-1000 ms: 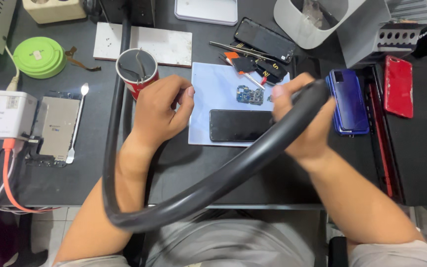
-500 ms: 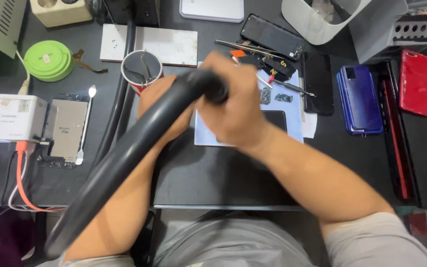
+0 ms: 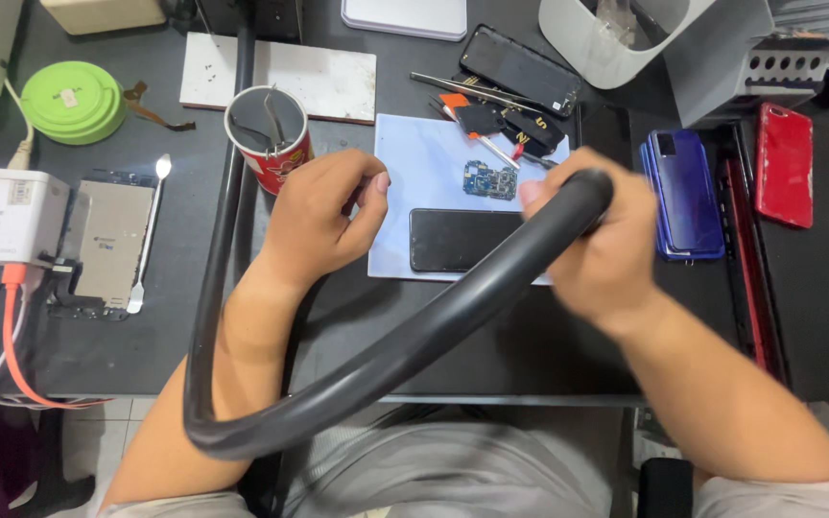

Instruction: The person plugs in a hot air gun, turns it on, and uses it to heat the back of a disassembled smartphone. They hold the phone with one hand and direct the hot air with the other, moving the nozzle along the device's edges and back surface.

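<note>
Black rubbery hose [image 3: 405, 336] gripped near end by right hand [image 3: 602, 245], fingers wrapped tight around it; hose loops back toward lap, then up left side of desk. Left hand [image 3: 314, 221] loosely curled, holds nothing, rests just beside red cup [image 3: 269, 139]. Between hands: dark phone [image 3: 462, 238] on pale mat [image 3: 424, 153]. Hose looks thick, springy, fairly heavy; best held close to free end.

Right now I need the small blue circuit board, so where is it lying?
In the head view the circuit board lies on the pale mat, just above the black phone, between both hands.
</note>
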